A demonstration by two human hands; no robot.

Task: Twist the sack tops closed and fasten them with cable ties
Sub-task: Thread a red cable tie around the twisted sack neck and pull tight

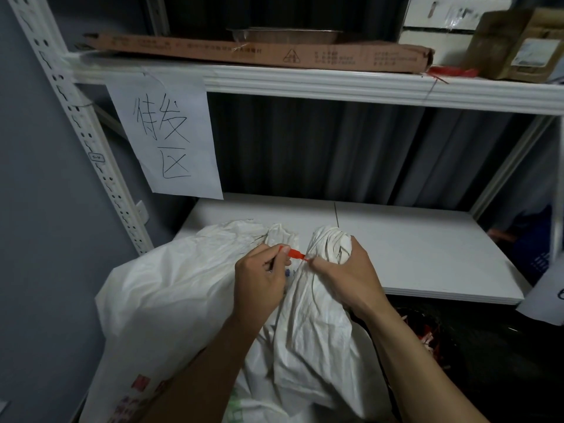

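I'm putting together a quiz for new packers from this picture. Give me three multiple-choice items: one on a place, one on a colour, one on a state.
1. Where does the paper sign hang?
A. from the upper shelf
B. on the floor
C. on a box

2. What colour is the cable tie that the left hand pinches?
A. black
B. red
C. white

3. How is the sack top in the right hand?
A. spread wide open
B. folded flat
C. twisted into a bunch

Answers:
1 A: the sheet's top edge sits at the shelf's front rim.
2 B: the strip in that hand is bright red.
3 C: the cloth gathers into a tight knob above the grip.
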